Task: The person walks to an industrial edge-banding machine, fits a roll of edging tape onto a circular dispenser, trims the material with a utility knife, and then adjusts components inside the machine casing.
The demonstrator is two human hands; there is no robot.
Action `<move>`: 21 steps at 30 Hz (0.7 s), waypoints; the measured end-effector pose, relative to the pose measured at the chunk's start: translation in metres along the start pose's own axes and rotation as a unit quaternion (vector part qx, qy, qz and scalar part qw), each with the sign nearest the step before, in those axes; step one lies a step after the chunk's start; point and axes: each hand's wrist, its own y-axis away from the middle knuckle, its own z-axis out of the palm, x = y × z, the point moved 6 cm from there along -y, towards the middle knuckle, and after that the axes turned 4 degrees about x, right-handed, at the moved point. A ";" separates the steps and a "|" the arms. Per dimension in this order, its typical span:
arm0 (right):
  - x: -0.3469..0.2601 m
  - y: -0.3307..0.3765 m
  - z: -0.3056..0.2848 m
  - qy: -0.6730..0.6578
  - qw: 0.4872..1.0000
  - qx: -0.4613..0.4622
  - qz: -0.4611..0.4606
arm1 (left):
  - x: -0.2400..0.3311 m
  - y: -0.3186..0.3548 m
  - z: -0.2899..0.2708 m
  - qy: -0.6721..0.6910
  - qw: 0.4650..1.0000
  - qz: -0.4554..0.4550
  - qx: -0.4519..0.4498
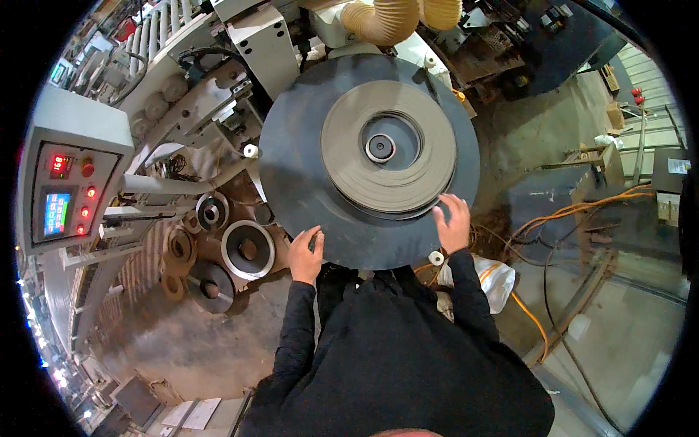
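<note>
A large dark grey round plate (291, 175) lies flat in front of me. On it rests a wide coil of grey-brown strip (349, 153), wound in flat rings. Inside the coil's open centre stands a small dark hub (380, 148) with a pale rim, off to one side of the hole. My right hand (453, 224) is at the coil's near right edge, thumb and fingers apart, fingertips by the outer ring. My left hand (306, 256) is at the plate's near left rim, fingers curled around something small and dark that I cannot make out.
A control box (73, 167) with a lit screen and red lights stands at left. Several rolls and rings (247, 250) lie on a low surface below it. White rollers (251, 151) flank the plate. A yellowish hose (382, 22) hangs behind. Orange cables (575, 211) run at right.
</note>
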 end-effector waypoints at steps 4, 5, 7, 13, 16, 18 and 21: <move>0.039 0.040 -0.030 0.003 0.996 0.035 0.086 | 0.013 -0.025 0.003 0.013 0.998 0.061 -0.018; 0.051 0.054 -0.037 0.010 0.994 0.041 0.103 | 0.019 -0.031 0.005 0.006 0.996 0.087 -0.026; 0.066 0.083 -0.051 0.023 0.990 0.042 0.134 | 0.020 -0.042 0.014 0.018 0.991 0.112 -0.066; 0.073 0.141 -0.063 0.060 0.971 0.048 0.228 | 0.031 -0.051 0.026 0.029 0.978 0.175 -0.107; 0.077 0.164 -0.063 0.076 0.969 0.043 0.233 | 0.039 -0.044 0.031 0.027 0.975 0.187 -0.120; 0.088 0.174 -0.061 0.064 0.970 0.018 0.232 | 0.049 -0.036 0.032 0.021 0.974 0.194 -0.118; 0.100 0.178 -0.061 0.033 0.974 0.012 0.225 | 0.068 -0.021 0.037 0.010 0.973 0.163 -0.163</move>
